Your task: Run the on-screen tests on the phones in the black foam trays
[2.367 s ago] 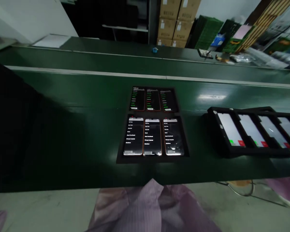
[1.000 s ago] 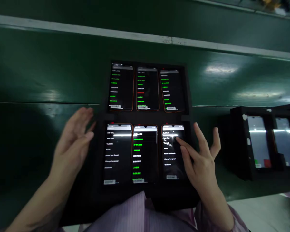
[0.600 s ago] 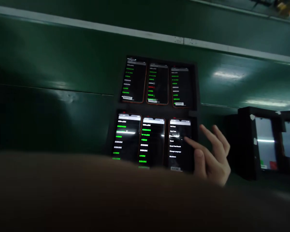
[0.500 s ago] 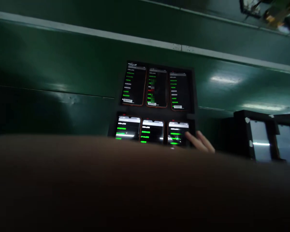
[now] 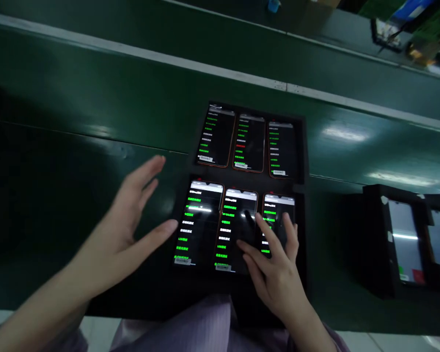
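A black tray point(image 5: 303, 156) lies on the green belt and holds two rows of three phones, all lit with lists of green text. My right hand point(image 5: 275, 266) rests over the near row with fingers spread. Its fingertips lie on the near middle phone point(image 5: 234, 220) and the near right phone point(image 5: 276, 215). My left hand point(image 5: 126, 230) hovers open just left of the tray, with the thumb beside the near left phone point(image 5: 199, 220). The far middle phone point(image 5: 246, 142) shows one red line among the green ones.
A second black tray point(image 5: 374, 234) with white-lit phones stands to the right on the green belt point(image 5: 58, 127). A white rail point(image 5: 205, 66) runs across behind the trays. Small items lie at the far top right. My pink sleeves show at the bottom edge.
Something dark covered the lower view half a second ago and is gone. The near phones changed from white menus to green lists. My right hand has moved left across two near phones.
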The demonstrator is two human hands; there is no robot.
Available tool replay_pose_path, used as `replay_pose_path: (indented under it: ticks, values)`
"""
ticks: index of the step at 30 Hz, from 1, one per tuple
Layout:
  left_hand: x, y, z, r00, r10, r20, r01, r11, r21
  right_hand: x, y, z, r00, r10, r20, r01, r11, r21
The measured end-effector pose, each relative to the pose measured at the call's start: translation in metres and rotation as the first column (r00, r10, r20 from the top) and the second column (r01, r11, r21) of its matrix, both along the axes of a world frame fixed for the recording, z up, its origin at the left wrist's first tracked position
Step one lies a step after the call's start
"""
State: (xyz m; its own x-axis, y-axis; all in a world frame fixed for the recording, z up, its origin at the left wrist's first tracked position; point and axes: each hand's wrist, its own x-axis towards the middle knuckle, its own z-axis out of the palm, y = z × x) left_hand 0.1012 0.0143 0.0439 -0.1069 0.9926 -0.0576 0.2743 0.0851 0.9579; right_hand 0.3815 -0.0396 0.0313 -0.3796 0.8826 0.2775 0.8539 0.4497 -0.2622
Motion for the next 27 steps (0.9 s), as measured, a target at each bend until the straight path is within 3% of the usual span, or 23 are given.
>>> replay_pose_path:
  ticks: [3,6,12,15,19,23,27]
  values:
    - [-0.005,-0.015,-0.032,0.957,-0.194,-0.217,0.167,0.977,-0.136,-0.002,0.003,-0.005,0.995,-0.096,0.009,0.096,0.995,0.024]
    - [-0.001,-0.018,-0.054,0.904,-0.199,-0.378,0.167,0.979,-0.117,-0.002,0.005,-0.007,0.994,-0.108,0.015,0.108,0.994,0.028]
    - [0.009,0.000,-0.058,0.914,-0.119,-0.388,0.115,0.993,-0.034,0.003,0.005,0.000,0.998,-0.026,-0.052,0.027,0.999,0.037]
    - [0.008,0.003,-0.057,0.950,-0.102,-0.296,0.084,0.994,-0.075,0.004,0.005,0.003,0.997,0.027,-0.078,-0.025,0.999,0.034]
    - [0.002,0.000,-0.054,0.995,-0.102,0.001,0.101,0.979,-0.176,0.002,0.005,0.003,0.995,0.061,-0.077,-0.060,0.998,0.025]
    - [-0.003,-0.003,-0.045,0.963,-0.044,0.264,0.107,0.968,-0.226,0.001,0.005,0.003,0.997,0.059,-0.058,-0.059,0.998,0.006]
    - [-0.002,-0.004,-0.038,0.923,0.019,0.384,0.117,0.938,-0.328,0.000,0.005,0.002,0.997,0.049,-0.052,-0.050,0.999,-0.012]
